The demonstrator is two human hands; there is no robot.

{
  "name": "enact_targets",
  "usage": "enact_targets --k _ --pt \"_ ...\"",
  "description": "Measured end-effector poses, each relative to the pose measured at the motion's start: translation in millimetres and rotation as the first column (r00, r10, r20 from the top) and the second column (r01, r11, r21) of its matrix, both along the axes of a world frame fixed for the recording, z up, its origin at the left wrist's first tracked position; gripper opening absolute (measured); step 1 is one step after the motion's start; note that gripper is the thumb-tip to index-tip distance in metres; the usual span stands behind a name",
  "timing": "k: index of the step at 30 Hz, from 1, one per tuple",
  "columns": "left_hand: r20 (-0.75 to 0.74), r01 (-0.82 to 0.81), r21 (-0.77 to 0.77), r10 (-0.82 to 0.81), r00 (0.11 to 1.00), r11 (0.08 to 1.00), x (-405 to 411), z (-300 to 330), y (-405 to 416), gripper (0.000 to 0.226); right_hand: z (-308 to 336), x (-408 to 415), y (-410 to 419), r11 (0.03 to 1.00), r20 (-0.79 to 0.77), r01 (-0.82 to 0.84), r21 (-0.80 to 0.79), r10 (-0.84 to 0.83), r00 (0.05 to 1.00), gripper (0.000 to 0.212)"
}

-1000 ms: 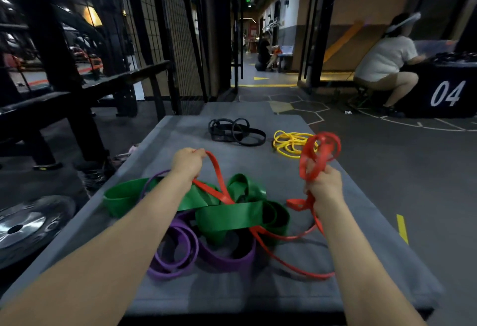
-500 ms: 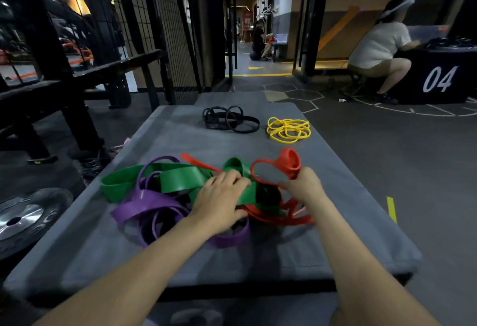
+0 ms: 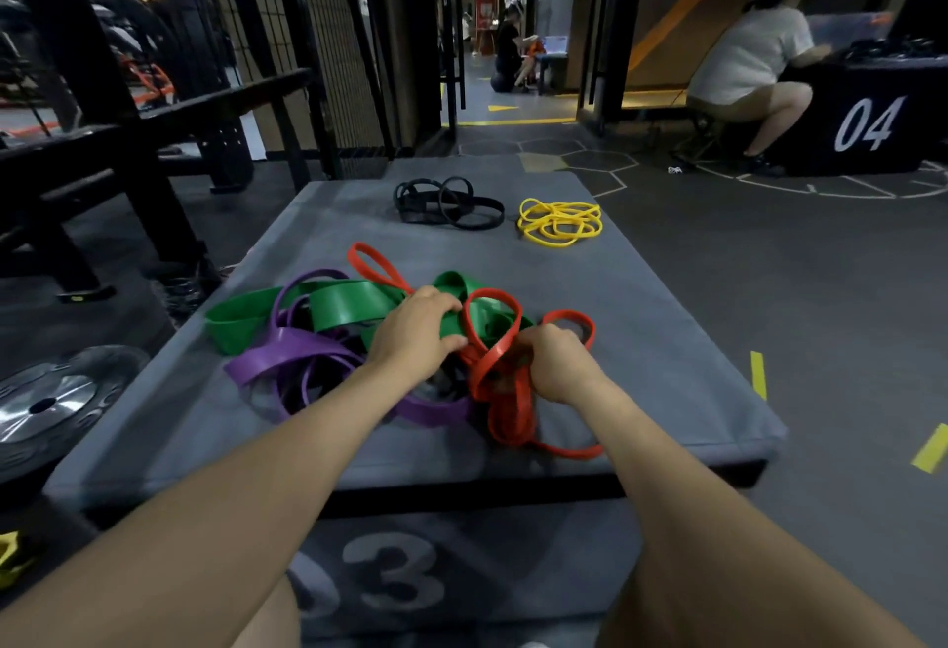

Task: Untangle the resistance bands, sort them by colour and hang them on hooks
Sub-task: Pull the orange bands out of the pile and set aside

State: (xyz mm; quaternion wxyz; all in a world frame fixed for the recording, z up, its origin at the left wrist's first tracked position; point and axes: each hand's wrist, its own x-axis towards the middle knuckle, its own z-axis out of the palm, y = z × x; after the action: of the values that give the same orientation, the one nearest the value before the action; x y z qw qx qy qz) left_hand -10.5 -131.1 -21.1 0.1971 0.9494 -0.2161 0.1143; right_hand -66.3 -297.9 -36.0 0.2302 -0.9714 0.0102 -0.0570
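My left grip (image 3: 418, 332) presses curled fingers into green bands (image 3: 349, 308); right grip (image 3: 556, 365) clutches red band (image 3: 492, 339) tangle on counter (image 3: 667, 365).

Gym, weight plate (image 3: 48, 403), numbered plyo box (image 3: 667, 391)

Left hand (image 3: 414, 334): bare, no glove, ring or watch.
Right hand (image 3: 556, 365): bare likewise.
Forearms: both uncovered, no sleeve reaching them.
Knees: bare, below the forearms.

Bare mat (image 3: 641, 298) right — tangled bands (image 3: 318, 339) left
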Motion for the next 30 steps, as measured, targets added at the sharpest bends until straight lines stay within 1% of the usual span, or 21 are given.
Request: enact_targets --k 2,3,6,9,11,14,18,21,22,25,30 --pt "-0.009 -0.015 -0.001 0.015 1.0 1.0 -2.0 -1.2 -1.3 0.045 -6.4 -2.5 5.9 0.988 -0.057 0.006 -0.156 -0.015 0.998 0.03" --pt "-0.01 -0.017 0.006 0.017 1.0 1.0 -3.1 -1.7 -2.1 0.046 -8.1 -4.9 9.4 0.978 -0.078 0.003 -0.21 -0.019 0.997 0.031" --pt "-0.006 -0.012 0.028 0.012 1.0 1.0 -5.7 -2.2 -3.0 0.046 -9.8 -8.3 13.3 0.959 -0.071 -0.01 -0.285 -0.01 0.997 0.031" --pt "0.016 -0.019 0.045 0.018 1.0 0.999 -8.0 0.9 -4.0 0.046 -13.3 -6.4 9.7 0.947 -0.076 -0.028 -0.32 0.003 0.997 0.029" --pt "0.045 -0.03 0.07 0.027 0.999 0.997 -8.9 3.6 -4.6 0.045 -13.0 -6.3 10.1 0.961 -0.121 -0.081 -0.266 0.05 0.991 0.029" --pt "0.058 -0.061 0.077 0.057 0.997 0.995 -8.9 11.6 -4.2 0.043 1.4 -9.7 4.2 0.987 -0.108 -0.122 -0.109 0.11 0.988 0.024" --pt "0.062 -0.11 0.033 0.108 0.992 0.993 -7.1 28.9 -6.9 0.04 44.5 -19.1 -9.7 0.992 -0.01 -0.092 0.084 0.093 0.996 0.024" --pt "0.054 -0.176 -0.024 0.178 0.983 0.984 -4.6 46.9 -9.9 0.034 76.4 -18.3 -16.1 0.988 0.073 -0.092 0.122 0.084 0.994 0.019" --pt "0.035 -0.203 -0.049 0.205 0.978 0.978 -2.6 52.7 -9.1 0.033 85.6 -16.9 -18.8 0.986 0.101 -0.087 0.143 0.073 0.992 0.019" --pt "-0.056 -0.267 -0.106 0.262 0.963 0.958 3.8 68.1 -2.6 0.028 111.9 -16.5 -25.7 0.976 0.158 -0.071 0.206 0.039 0.987 0.034" --pt "-0.183 -0.353 0.026 0.351 0.918 0.935 15.4 80.0 16.9 0.03 146.5 -12.1 -33.1 0.97 0.231 -0.027 0.242 -0.03 0.973 0.027"
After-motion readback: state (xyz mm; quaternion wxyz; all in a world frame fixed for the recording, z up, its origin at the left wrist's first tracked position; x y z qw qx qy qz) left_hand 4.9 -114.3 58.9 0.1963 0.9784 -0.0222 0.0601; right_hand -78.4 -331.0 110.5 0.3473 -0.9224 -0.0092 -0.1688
